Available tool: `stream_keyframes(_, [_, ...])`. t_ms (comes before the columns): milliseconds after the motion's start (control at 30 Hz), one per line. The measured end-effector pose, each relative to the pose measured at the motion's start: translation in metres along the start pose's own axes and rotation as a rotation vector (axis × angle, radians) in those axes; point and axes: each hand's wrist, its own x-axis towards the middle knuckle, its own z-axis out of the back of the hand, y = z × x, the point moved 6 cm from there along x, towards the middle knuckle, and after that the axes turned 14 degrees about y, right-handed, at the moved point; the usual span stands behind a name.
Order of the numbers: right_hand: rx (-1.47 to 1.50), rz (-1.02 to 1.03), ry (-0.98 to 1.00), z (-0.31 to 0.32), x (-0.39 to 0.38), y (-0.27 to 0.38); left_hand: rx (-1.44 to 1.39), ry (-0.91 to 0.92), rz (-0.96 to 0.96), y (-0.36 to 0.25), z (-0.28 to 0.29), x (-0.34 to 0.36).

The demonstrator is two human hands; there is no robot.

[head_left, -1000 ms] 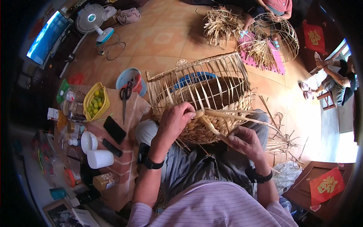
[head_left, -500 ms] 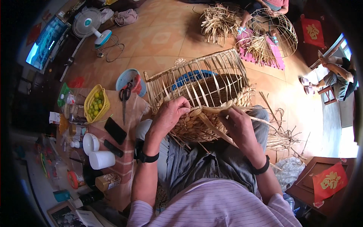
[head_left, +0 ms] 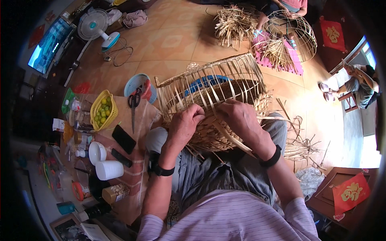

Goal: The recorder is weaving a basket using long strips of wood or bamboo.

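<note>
A half-woven basket [head_left: 206, 140] of dried plant strips rests on my lap, its open ribs leaning up and away from me and a blue object showing inside. My left hand [head_left: 185, 123] is closed at the near woven edge, thumb and fingertips pinched on it. Just to its right, my right hand [head_left: 241, 122] pinches a pale strip at the foot of the ribs; its fingertips are partly hidden. A broad flat strip [head_left: 228, 136] slants down from the edge beneath my right hand. More loose strip ends stick out at the basket's right.
At left, a cloth-covered table holds scissors [head_left: 134, 105], a yellow basket [head_left: 114, 116] of green fruit, a phone [head_left: 123, 139], a remote [head_left: 121, 158] and a white cup [head_left: 109, 170]. Loose strips [head_left: 301, 146] litter the floor at right. Beyond, one person handles a basket frame [head_left: 307, 38]; another sits far right.
My right hand has moved left and up along the basket's edge, closer to my left hand. My left hand has shifted only slightly, and the basket a little to the right.
</note>
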Motion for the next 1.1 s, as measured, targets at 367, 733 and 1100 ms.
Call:
stream_keyframes(367, [-0.129, 0.016, 0.037, 0.011, 0.009, 0.012, 0.139, -0.16, -0.017, -0.005, -0.008, -0.003])
stream_keyframes(733, [-0.236, 0.06, 0.033, 0.005, 0.01, 0.008, 0.159, -0.069, 0.022, -0.026, -0.019, -0.02])
stream_keyframes(1100, [-0.173, 0.136, 0.026, 0.006, 0.01, 0.011, 0.068, -0.241, -0.028, -0.017, -0.029, -0.028])
